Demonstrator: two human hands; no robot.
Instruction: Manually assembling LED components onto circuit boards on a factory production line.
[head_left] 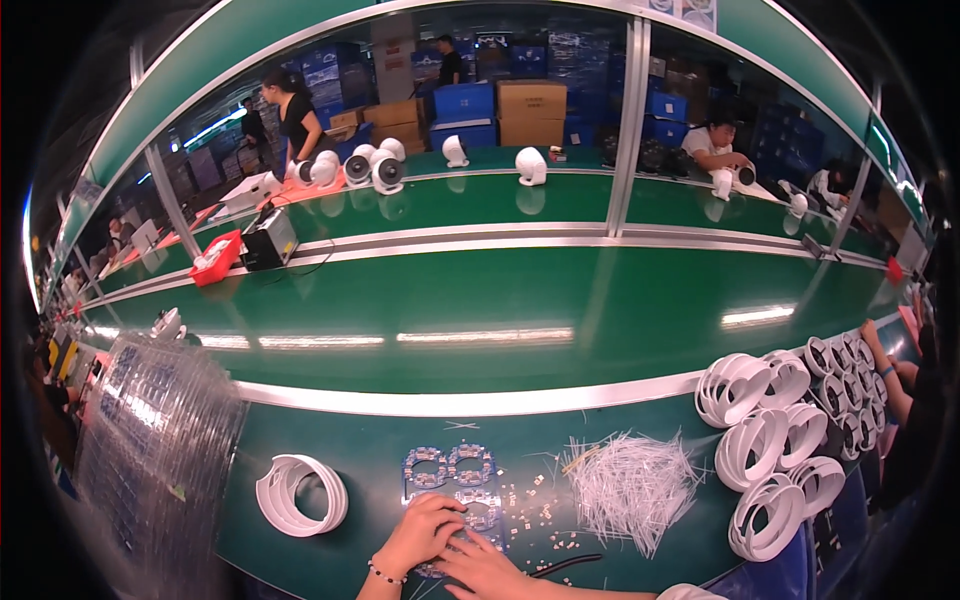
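Observation:
My left hand (422, 531) rests with fingers curled on a panel of round blue circuit boards (452, 468) lying flat on the green bench. My right hand (485, 570) lies just below and right of it, fingers spread over the panel's lower edge. Small loose white parts (540, 505) are scattered right of the panel. A pile of thin white wires (630, 485) lies further right. A black tool or cable (565, 565) sits by my right wrist. A bead bracelet is on my left wrist.
A stack of white rings (300, 492) lies left of the panel. More white ring stacks (765, 450) stand at the right. Clear plastic trays (160, 455) are stacked at the left. A green conveyor belt (500, 300) runs behind. White round housings (375, 165), a red box (217, 257) and other workers are beyond it.

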